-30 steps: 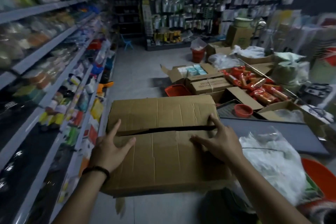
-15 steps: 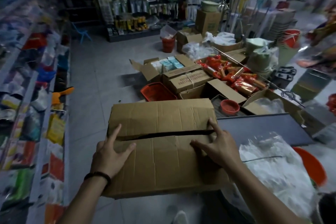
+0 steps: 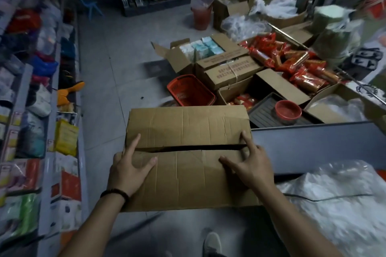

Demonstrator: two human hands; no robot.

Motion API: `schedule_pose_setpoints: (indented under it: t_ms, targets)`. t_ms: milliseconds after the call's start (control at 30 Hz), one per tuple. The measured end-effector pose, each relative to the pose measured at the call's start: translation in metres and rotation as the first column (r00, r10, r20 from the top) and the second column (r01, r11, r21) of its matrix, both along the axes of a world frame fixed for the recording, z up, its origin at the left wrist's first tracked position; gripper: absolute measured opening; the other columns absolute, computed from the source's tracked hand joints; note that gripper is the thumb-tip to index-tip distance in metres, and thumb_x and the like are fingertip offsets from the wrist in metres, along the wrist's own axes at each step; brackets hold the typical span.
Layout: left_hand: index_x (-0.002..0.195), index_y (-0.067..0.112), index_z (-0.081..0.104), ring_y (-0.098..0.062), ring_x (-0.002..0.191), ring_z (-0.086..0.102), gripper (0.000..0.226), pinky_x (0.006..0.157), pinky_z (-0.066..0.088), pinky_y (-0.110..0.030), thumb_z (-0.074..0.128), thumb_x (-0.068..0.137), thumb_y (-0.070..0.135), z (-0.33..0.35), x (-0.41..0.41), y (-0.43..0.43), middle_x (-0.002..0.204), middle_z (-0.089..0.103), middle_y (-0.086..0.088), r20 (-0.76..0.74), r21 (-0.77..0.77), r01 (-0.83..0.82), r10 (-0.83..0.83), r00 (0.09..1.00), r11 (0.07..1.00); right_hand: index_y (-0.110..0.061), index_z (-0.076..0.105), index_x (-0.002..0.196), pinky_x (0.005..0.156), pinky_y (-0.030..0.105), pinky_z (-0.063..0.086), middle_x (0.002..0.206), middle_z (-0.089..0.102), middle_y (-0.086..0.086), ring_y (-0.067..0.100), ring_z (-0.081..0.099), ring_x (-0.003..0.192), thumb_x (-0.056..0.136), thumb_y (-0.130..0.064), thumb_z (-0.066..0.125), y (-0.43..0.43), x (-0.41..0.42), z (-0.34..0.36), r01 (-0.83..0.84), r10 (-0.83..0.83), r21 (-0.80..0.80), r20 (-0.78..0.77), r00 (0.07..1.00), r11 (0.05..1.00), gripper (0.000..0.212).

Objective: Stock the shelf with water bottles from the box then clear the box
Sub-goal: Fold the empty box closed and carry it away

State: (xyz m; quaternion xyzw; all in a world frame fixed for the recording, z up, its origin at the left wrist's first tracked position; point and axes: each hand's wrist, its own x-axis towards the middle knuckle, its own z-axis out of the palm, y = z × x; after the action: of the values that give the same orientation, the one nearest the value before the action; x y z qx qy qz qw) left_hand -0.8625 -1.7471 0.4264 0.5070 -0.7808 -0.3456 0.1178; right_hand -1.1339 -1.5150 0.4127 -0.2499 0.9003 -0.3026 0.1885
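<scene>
1. Cardboard box (image 3: 188, 175): held off the floor (image 3: 117, 64) in the aisle, just in front of the person and above one shoe (image 3: 212, 241). Top faces the camera. The two flaps are down, with a dark slit running between them from side to side. Contents are hidden.
2. Left hand (image 3: 129, 173): laid on the box's near-left corner, spread wide. The forefinger reaches across the slit onto the far flap and the thumb lies flat on the near flap. The other fingers go over the left edge, out of sight. A dark wristband (image 3: 114, 193) is on this wrist.
3. Right hand (image 3: 250, 170): mirrors it at the right edge, also spread wide. The forefinger is up past the slit and the thumb points inward on the near flap. The remaining fingers are down the right side.
4. Shelf (image 3: 83, 173): runs along the left side of the aisle, tiers packed with mixed goods, blurred.
5. Right of the box: a grey panel (image 3: 313, 146) just beside it, and a white plastic bag (image 3: 334, 204) nearer the camera.
6. Beyond the box on the floor:
   - a red basket (image 3: 191, 91) near the box's far edge;
   - a dark tray (image 3: 263, 116) with a red bowl (image 3: 287, 109) on it;
   - an open carton (image 3: 177, 59) of pale blue packs;
   - a heap of red packets (image 3: 292, 62);
   - a red bucket (image 3: 201, 17) farther back.
</scene>
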Motion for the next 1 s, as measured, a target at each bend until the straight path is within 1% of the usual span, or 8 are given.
schedule_pose_setpoints:
  t_ms: [200,367,433,533,733,867,933,1000]
  targets:
    - [0.148,0.070,0.019,-0.029,0.133,0.048,0.089,0.108,0.044,-0.045,0.076,0.079,0.062,-0.077,0.000,-0.054,0.146,0.041,-0.011,-0.007,0.103,0.033,-0.033,0.999,0.994,-0.056,0.015,0.159,0.090,0.041,0.055,0.140,0.051,0.003,0.025,0.058,0.120,0.067,-0.081,0.075,-0.038,0.013,-0.068,0.041,-0.044,0.051,0.057,0.997,0.998,0.113]
    - [0.147,0.064,0.033,-0.014,0.119,0.048,0.089,0.107,0.043,-0.036,0.085,0.076,0.052,-0.160,0.009,-0.102,0.131,0.045,0.001,0.031,0.198,0.065,-0.073,0.997,0.978,-0.061,0.006,0.158,0.088,0.037,0.055,0.151,0.042,0.002,0.026,0.060,0.122,0.071,-0.074,0.079,-0.063,0.041,-0.157,0.099,-0.123,0.146,0.166,0.978,0.984,0.114]
    - [0.146,0.063,0.036,-0.016,0.121,0.051,0.089,0.106,0.043,-0.033,0.087,0.075,0.049,-0.200,0.014,-0.119,0.126,0.048,0.004,0.067,0.231,0.080,-0.098,0.993,0.970,-0.063,0.002,0.156,0.091,0.040,0.056,0.153,0.037,0.001,0.025,0.059,0.121,0.071,-0.070,0.081,-0.072,0.051,-0.197,0.122,-0.161,0.184,0.215,0.963,0.975,0.116]
    - [0.147,0.062,0.035,-0.020,0.123,0.053,0.092,0.107,0.045,-0.036,0.089,0.074,0.047,-0.260,0.021,-0.129,0.125,0.050,0.003,0.120,0.288,0.076,-0.115,0.986,0.955,-0.065,-0.001,0.155,0.100,0.044,0.054,0.157,0.030,-0.001,0.024,0.054,0.128,0.073,-0.063,0.084,-0.081,0.059,-0.254,0.149,-0.209,0.214,0.298,0.931,0.965,0.118]
    - [0.151,0.058,0.030,-0.018,0.131,0.048,0.097,0.114,0.040,-0.036,0.089,0.078,0.033,-0.385,0.025,-0.116,0.139,0.046,0.000,0.140,0.359,0.097,-0.157,0.978,0.928,-0.064,-0.001,0.156,0.103,0.046,0.052,0.162,0.026,-0.002,0.025,0.051,0.133,0.074,-0.063,0.083,-0.071,0.054,-0.374,0.121,-0.211,0.256,0.364,0.907,0.959,0.118]
    - [0.142,0.074,0.024,-0.022,0.138,0.046,0.105,0.119,0.038,-0.040,0.092,0.073,0.033,-0.477,0.006,-0.111,0.151,0.042,-0.003,0.161,0.384,0.088,-0.161,0.974,0.919,-0.062,-0.001,0.158,0.102,0.040,0.047,0.161,0.029,0.000,0.024,0.047,0.138,0.075,-0.066,0.081,-0.055,0.046,-0.462,0.120,-0.230,0.284,0.391,0.891,0.951,0.116]
    - [0.140,0.077,0.023,-0.022,0.140,0.045,0.109,0.118,0.039,-0.040,0.094,0.071,0.032,-0.522,-0.006,-0.108,0.154,0.040,-0.002,0.169,0.394,0.109,-0.188,0.968,0.913,-0.059,0.002,0.159,0.100,0.038,0.045,0.159,0.034,0.005,0.025,0.048,0.136,0.081,-0.061,0.079,-0.044,0.039,-0.508,0.111,-0.219,0.278,0.398,0.891,0.954,0.109]
    - [0.144,0.073,0.024,-0.024,0.142,0.041,0.111,0.119,0.038,-0.042,0.093,0.072,0.026,-0.565,-0.016,-0.104,0.156,0.037,-0.002,0.152,0.436,0.109,-0.193,0.969,0.893,-0.055,0.006,0.159,0.101,0.038,0.045,0.156,0.041,0.010,0.027,0.052,0.132,0.088,-0.052,0.077,-0.032,0.033,-0.551,0.077,-0.196,0.293,0.402,0.894,0.953,0.100]
